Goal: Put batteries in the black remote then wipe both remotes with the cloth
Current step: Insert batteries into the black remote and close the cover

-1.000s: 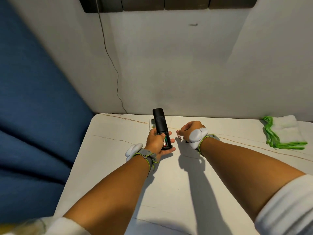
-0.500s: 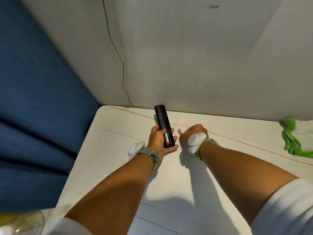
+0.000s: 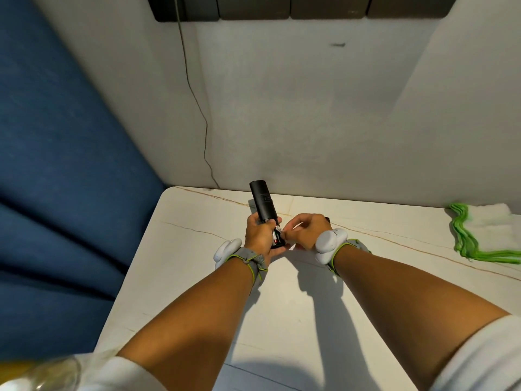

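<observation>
A white marble-look worktop [image 3: 324,306] with thin brown veins carries a white cloth [image 3: 492,230] edged in green near its right edge.

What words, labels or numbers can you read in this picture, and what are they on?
None can be read.
Black remote: a faint embossed mark on its back, too blurred to read.
Battery, pinched by the right hand at the remote's open compartment: a white and red label with dark print, too small to read.
Left hand grips the remote.

The remote [image 3: 263,204] sits in the left hand [image 3: 259,238] above the table [image 3: 197,277], cloth [image 3: 485,230] far right.
</observation>
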A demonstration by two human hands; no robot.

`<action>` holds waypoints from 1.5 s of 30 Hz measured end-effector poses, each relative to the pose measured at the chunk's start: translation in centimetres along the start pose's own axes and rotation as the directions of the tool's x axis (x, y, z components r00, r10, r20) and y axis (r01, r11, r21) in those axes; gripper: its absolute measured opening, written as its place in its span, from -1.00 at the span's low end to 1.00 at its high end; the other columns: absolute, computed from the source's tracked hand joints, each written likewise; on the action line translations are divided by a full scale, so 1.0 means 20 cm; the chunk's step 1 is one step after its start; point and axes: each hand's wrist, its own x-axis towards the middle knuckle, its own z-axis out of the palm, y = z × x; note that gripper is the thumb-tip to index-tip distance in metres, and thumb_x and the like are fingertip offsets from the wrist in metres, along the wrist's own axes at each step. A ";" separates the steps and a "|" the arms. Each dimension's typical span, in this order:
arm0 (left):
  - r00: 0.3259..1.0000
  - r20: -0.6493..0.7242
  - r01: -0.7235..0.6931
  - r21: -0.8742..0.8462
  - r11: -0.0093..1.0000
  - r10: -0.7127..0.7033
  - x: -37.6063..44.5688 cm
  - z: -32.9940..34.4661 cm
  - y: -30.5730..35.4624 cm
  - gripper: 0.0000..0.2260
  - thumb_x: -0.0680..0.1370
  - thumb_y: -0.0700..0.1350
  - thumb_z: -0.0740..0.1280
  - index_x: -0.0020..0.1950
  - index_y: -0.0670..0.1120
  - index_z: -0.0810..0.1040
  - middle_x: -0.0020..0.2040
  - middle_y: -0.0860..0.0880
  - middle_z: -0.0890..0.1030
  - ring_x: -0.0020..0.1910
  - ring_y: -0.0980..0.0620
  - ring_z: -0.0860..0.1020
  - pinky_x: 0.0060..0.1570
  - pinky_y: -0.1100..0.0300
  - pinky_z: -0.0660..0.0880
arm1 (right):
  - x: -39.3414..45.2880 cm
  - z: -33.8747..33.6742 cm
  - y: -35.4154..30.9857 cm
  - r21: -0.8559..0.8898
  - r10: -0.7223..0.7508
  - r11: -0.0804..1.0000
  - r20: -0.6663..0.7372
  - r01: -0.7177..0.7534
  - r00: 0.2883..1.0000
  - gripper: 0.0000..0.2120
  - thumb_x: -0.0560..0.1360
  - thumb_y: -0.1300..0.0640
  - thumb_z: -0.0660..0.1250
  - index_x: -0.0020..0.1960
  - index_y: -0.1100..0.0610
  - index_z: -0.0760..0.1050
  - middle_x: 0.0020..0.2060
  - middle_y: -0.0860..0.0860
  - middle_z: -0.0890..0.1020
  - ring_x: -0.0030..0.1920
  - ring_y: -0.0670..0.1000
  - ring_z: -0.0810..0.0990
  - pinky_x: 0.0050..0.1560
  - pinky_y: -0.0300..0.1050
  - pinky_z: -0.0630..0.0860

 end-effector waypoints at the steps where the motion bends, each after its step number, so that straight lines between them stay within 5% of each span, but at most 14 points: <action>1: 1.000 -0.002 -0.003 -0.007 1.000 0.003 0.00 0.00 0.00 -0.74 0.63 -0.30 0.14 0.23 0.01 0.35 0.22 -0.15 0.56 0.08 -0.19 0.53 0.02 -0.25 0.56 | -0.02 0.00 0.00 0.009 -0.001 1.000 0.001 0.001 1.000 -0.81 0.33 0.31 0.50 -0.35 0.07 0.59 -0.44 0.07 0.60 -0.46 0.04 0.50 -0.48 -0.29 0.48; 7: 0.999 -0.004 -0.044 -0.005 0.999 0.044 -0.01 -0.01 0.00 -0.61 0.60 -0.37 0.10 0.31 0.03 0.33 0.13 -0.08 0.59 -0.14 -0.08 0.59 -0.11 -0.12 0.57 | -0.06 0.01 -0.01 -0.036 0.014 0.999 -0.048 -0.015 0.999 -0.85 0.32 0.24 0.52 -0.33 0.08 0.58 -0.44 0.04 0.57 -0.52 -0.03 0.46 -0.48 -0.27 0.45; 14: 0.999 0.037 -0.024 0.020 0.999 0.023 -0.05 0.01 0.00 -0.60 0.57 -0.40 0.05 0.19 0.06 0.36 0.15 -0.09 0.59 0.01 -0.15 0.54 -0.17 -0.03 0.56 | -0.11 0.03 -0.02 -0.009 0.058 0.998 -0.076 -0.059 0.995 -0.83 0.31 0.28 0.53 -0.31 0.15 0.53 -0.48 0.05 0.56 -0.55 0.00 0.47 -0.59 -0.35 0.39; 21: 0.998 0.063 -0.032 0.054 0.998 0.028 -0.05 0.03 0.00 -0.58 0.57 -0.42 0.06 0.25 0.03 0.35 0.13 -0.09 0.58 0.10 -0.17 0.53 -0.06 -0.12 0.56 | -0.11 0.06 -0.02 -0.059 0.032 0.997 -0.186 -0.043 0.982 -0.84 0.36 0.12 0.51 -0.23 0.16 0.56 -0.34 0.07 0.59 -0.33 0.08 0.54 -0.22 -0.15 0.53; 25: 0.997 0.073 -0.023 0.021 1.000 0.022 -0.04 0.03 -0.01 -0.56 0.52 -0.45 0.05 0.24 0.00 0.37 0.11 -0.11 0.57 0.02 -0.14 0.55 -0.12 -0.07 0.57 | -0.09 0.06 -0.03 -0.029 0.047 0.998 -0.215 -0.054 0.976 -0.80 0.34 0.11 0.52 -0.31 0.10 0.50 -0.36 0.06 0.58 -0.36 0.08 0.52 -0.34 -0.21 0.46; 28: 0.997 0.082 -0.012 0.014 1.000 0.011 -0.03 0.05 -0.01 -0.57 0.53 -0.43 0.07 0.27 -0.02 0.37 0.10 -0.12 0.58 -0.08 -0.10 0.55 -0.10 -0.06 0.55 | -0.09 0.06 -0.04 0.003 0.053 0.999 -0.208 -0.053 0.977 -0.78 0.36 0.17 0.48 -0.35 0.09 0.46 -0.33 0.11 0.60 -0.32 0.13 0.52 -0.25 -0.07 0.53; 34: 0.996 0.077 -0.052 0.103 0.993 0.044 -0.03 0.09 -0.01 -0.62 0.58 -0.38 0.15 0.29 0.01 0.35 0.09 -0.08 0.60 0.00 -0.12 0.54 -0.16 0.02 0.54 | -0.12 0.00 -0.01 0.171 0.086 0.983 -0.107 -0.067 0.991 -0.91 0.39 0.31 0.43 -0.19 0.21 0.51 -0.45 0.15 0.53 -0.63 -0.02 0.45 -0.56 -0.26 0.44; 39: 0.996 0.027 -0.086 0.169 0.982 0.083 -0.01 0.11 -0.02 -0.62 0.60 -0.36 0.13 0.34 -0.01 0.34 0.08 -0.09 0.60 0.04 -0.13 0.55 -0.14 0.02 0.53 | -0.13 -0.05 -0.01 0.154 0.084 0.984 0.040 -0.090 0.996 -0.76 0.33 0.42 0.47 -0.15 0.18 0.50 -0.41 0.09 0.54 -0.51 0.01 0.48 -0.51 -0.25 0.47; 45: 0.997 0.023 -0.077 0.212 0.974 0.074 0.00 0.11 -0.05 -0.68 0.62 -0.31 0.16 0.33 -0.04 0.34 0.07 -0.07 0.60 0.07 -0.14 0.57 -0.13 -0.02 0.57 | -0.12 -0.07 0.01 0.124 0.087 0.989 -0.004 -0.085 0.996 -0.70 0.27 0.49 0.49 -0.27 0.17 0.47 -0.50 0.07 0.50 -0.65 -0.06 0.44 -0.62 -0.33 0.37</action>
